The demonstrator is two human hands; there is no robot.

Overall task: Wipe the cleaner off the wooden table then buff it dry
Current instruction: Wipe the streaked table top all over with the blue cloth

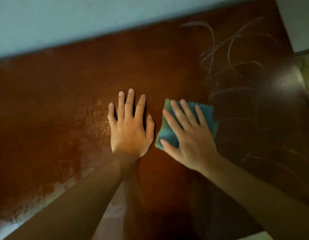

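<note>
Wooden table [67, 94] fills the frame; right hand [190, 135] presses flat, fingers straight and spread, on a teal cloth [206, 112] just right of centre. Left hand [131, 125] lies flat beside it, fingers spread, touching bare wood. Cleaner streaks [236, 49] upper right, smeared residue [91, 135] lower left.

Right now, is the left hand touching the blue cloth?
Apart. The head view shows the left hand flat on the wooden table, with a strip of bare wood between its thumb and the blue cloth under the right hand.
</note>
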